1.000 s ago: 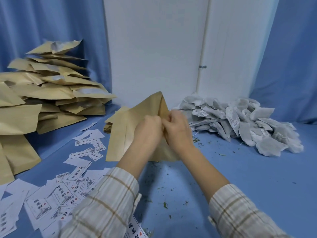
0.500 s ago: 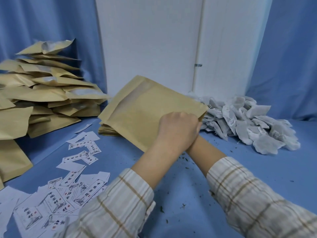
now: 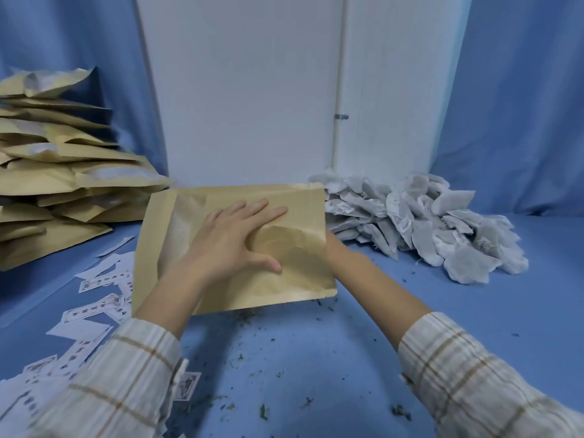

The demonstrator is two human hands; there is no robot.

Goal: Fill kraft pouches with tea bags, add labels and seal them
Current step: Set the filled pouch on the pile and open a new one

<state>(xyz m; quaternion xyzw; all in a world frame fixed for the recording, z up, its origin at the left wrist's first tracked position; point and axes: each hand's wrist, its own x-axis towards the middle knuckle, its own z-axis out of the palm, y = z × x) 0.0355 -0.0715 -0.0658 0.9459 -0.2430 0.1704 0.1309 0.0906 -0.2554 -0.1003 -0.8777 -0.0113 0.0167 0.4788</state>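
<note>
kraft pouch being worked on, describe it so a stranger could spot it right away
Start at the white wall panel and drop to the blue table. The kraft pouch lies between the stacked pouches and the tea bags. Only this one has the left hand pressed flat on it.

You faced flat white wall panel (image 3: pixel 240 90), straight ahead. Thin white vertical pipe (image 3: pixel 339 74) ran down it, held by small metal clip (image 3: pixel 341 116). Blue fabric curtains (image 3: pixel 521 99) hung on both sides of panel. Blue cloth-covered tabletop (image 3: pixel 474 295) lay below you, littered with dark green leaf crumbs (image 3: pixel 264 412) near front edge.
</note>
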